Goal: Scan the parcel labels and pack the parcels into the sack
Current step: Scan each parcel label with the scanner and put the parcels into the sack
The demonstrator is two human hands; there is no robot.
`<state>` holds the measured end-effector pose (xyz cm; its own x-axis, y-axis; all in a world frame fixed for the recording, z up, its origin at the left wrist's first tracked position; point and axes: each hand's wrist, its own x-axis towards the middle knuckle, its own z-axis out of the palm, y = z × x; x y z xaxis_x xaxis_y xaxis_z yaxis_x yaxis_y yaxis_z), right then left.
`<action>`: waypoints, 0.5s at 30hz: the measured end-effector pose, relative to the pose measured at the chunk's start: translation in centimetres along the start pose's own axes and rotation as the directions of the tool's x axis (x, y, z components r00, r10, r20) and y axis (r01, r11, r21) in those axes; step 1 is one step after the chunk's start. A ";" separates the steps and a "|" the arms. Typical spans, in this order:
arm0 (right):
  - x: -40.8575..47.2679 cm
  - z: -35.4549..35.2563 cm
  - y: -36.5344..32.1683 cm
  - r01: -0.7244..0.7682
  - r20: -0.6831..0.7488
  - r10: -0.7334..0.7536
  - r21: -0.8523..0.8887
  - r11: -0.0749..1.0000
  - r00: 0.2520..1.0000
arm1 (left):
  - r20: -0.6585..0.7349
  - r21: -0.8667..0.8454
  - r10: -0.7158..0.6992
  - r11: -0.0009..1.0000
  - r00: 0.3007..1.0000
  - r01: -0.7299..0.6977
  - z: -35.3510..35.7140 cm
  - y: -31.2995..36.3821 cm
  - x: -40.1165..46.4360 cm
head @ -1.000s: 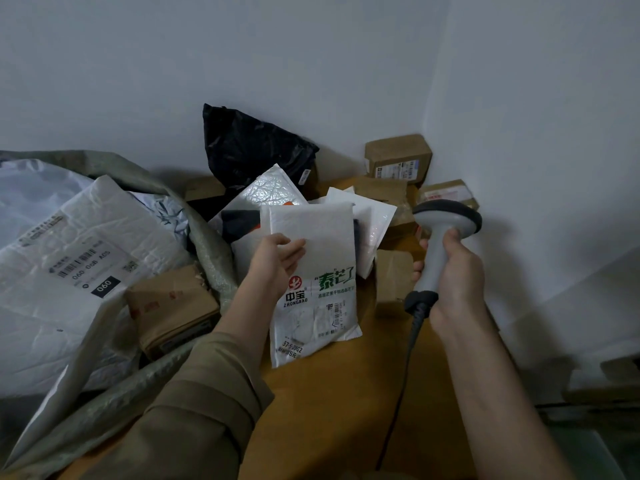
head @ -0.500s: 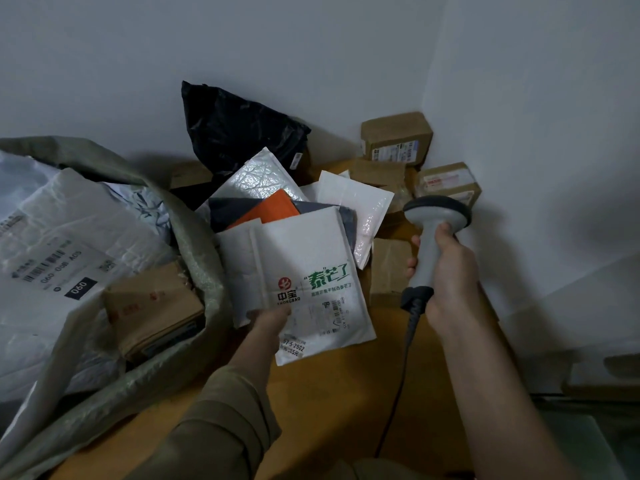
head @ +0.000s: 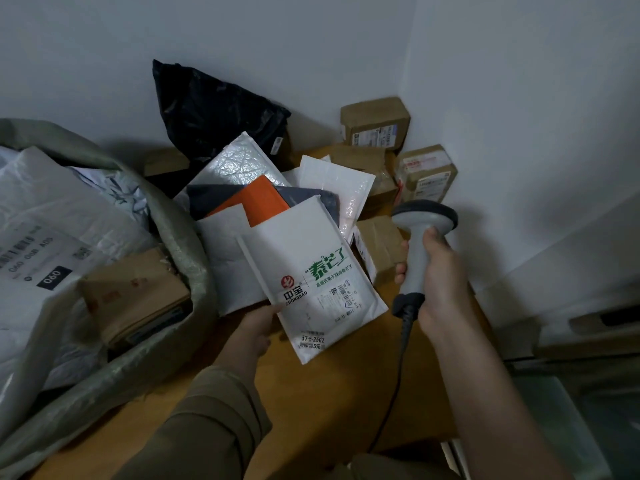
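While the left hand (head: 254,327) pinches the white padded mailer (head: 311,271) by its lower edge above the wooden table (head: 311,410), the right hand (head: 438,282) grips the barcode scanner (head: 420,237) beside it; the sack (head: 187,251) gapes at left.

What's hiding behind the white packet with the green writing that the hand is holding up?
Behind the white packet peek another white envelope, an orange parcel, a dark grey one and a brown box. Their lower parts are covered, and so are the left hand's fingers.
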<state>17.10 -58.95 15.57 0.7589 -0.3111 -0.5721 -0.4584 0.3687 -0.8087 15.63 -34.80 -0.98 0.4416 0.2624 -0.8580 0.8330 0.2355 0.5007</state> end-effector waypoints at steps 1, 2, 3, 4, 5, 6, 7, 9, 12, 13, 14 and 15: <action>-0.3 -0.2 0.3 0.005 0.002 -0.005 -0.011 1.000 1.000 | 0.026 -0.006 -0.005 1.000 1.000 0.005 0.2 -0.1 -0.1; -0.5 -0.3 0.7 0.007 0.004 -0.007 -0.020 1.000 1.000 | 0.050 -0.031 -0.005 1.000 0.999 0.007 0.3 -0.3 0.0; -0.7 -0.5 1.2 0.004 0.003 -0.004 -0.033 0.999 1.000 | 0.069 -0.067 0.005 0.998 0.998 -0.001 0.5 -0.3 0.1; -0.8 -0.7 1.7 -0.002 -0.002 0.002 -0.051 0.999 1.000 | 0.089 -0.105 0.017 0.994 0.996 -0.008 0.8 -0.4 0.1; -1.0 -0.9 2.3 -0.009 -0.008 0.009 -0.064 0.998 1.000 | 0.114 -0.124 0.034 0.992 0.993 -0.020 1.1 -0.5 0.0; -1.1 -1.1 2.7 -0.018 -0.008 0.018 -0.065 0.998 1.000 | 0.134 -0.137 0.046 0.990 0.990 -0.027 1.3 -0.5 -0.1; -1.4 -1.3 3.1 -0.027 -0.007 0.027 -0.059 0.998 1.000 | 0.151 -0.140 0.050 0.990 0.987 -0.028 1.5 -0.6 -0.2; -2.0 -1.8 4.2 -0.040 -0.021 0.039 -0.045 0.998 0.999 | 0.181 -0.145 0.065 0.989 0.981 -0.039 1.9 -1.0 -0.2; -3.5 -2.7 5.6 -0.057 -0.055 0.056 -0.029 0.998 0.997 | 0.247 -0.148 0.084 0.988 0.965 -0.048 2.4 -2.2 -1.0; -4.1 -3.0 5.8 -0.063 -0.062 0.061 -0.032 0.998 0.996 | 0.276 -0.166 0.093 0.985 0.957 -0.047 2.5 -2.6 -1.4; -4.6 -3.4 5.9 -0.063 -0.066 0.061 -0.037 0.997 0.996 | 0.304 -0.193 0.102 0.980 0.947 -0.044 2.6 -3.0 -1.9; -5.0 -3.8 6.0 -0.059 -0.068 0.056 -0.040 0.997 0.996 | 0.318 -0.221 0.108 0.974 0.942 -0.037 2.6 -3.5 -2.3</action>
<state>8.74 -58.54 13.05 0.6990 -0.3486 -0.6244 -0.5205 0.3508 -0.7785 12.52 -38.72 -1.04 0.6122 -0.0249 -0.7903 0.7214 0.4267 0.5454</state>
